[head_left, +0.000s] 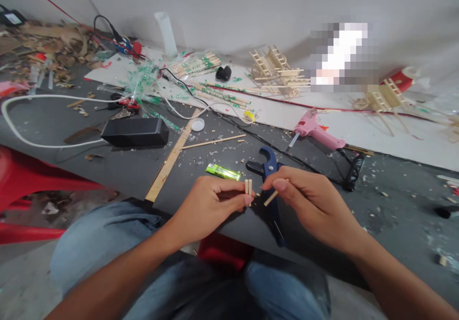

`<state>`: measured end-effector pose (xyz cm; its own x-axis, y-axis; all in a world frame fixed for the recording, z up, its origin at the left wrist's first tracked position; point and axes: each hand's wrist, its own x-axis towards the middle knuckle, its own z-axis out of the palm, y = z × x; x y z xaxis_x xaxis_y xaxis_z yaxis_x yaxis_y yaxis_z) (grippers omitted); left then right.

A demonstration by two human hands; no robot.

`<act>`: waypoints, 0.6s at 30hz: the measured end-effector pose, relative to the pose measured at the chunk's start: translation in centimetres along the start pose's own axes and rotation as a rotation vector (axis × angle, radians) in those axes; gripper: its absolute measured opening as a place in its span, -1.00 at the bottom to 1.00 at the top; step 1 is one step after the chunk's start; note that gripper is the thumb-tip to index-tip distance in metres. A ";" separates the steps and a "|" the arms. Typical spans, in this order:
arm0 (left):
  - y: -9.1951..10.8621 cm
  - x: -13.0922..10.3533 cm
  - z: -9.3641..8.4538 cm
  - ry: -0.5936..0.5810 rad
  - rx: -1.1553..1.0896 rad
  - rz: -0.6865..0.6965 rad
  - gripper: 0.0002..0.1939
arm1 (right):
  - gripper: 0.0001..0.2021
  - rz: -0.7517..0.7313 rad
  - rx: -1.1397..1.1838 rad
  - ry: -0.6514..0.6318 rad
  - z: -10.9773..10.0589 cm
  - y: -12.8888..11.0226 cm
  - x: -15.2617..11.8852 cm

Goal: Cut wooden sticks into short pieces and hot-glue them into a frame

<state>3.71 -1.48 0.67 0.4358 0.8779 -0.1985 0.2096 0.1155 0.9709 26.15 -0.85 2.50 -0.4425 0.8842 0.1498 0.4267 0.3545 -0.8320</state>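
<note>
Pinched upright between the fingertips of my left hand (217, 203) are short wooden sticks (248, 187), side by side. My right hand (308, 195) is closed on another short wooden stick (271, 198), which slants down toward the left. The two hands are close together over the table's near edge, their sticks apart. Partly behind my right hand lies a dark blue pipe cutter (270, 167) with a hooked jaw. Beyond my left hand rests a bright green lighter (223, 171).
A pink glue gun (317, 129) lies to the right with a black cable. Left are a black box-shaped device (135, 132) and a flat wooden strip (168, 167). Small stick-built carts (274, 69) and packaged sticks (195, 64) stand at the back. A red stool (36, 174) is at left.
</note>
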 end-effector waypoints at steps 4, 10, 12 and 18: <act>-0.2 0.1 0.4 0.029 0.197 0.073 -0.82 | -0.76 -0.086 -0.126 -0.060 0.1 0.4 0.0; -0.5 0.1 0.8 0.014 0.489 0.236 -0.78 | -0.76 -0.251 -0.177 -0.143 0.8 1.0 -0.3; -0.8 0.2 0.8 -0.007 0.549 0.287 -0.79 | -0.78 -0.260 -0.180 -0.154 0.9 1.2 -0.3; -1.5 0.3 1.3 -0.011 0.677 0.387 -0.85 | -0.84 -0.186 -0.161 -0.169 0.9 1.5 -0.3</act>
<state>4.63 -1.95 -1.04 0.5949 0.7927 0.1332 0.5279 -0.5104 0.6788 26.22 -0.86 0.70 -0.6443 0.7411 0.1890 0.4397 0.5611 -0.7013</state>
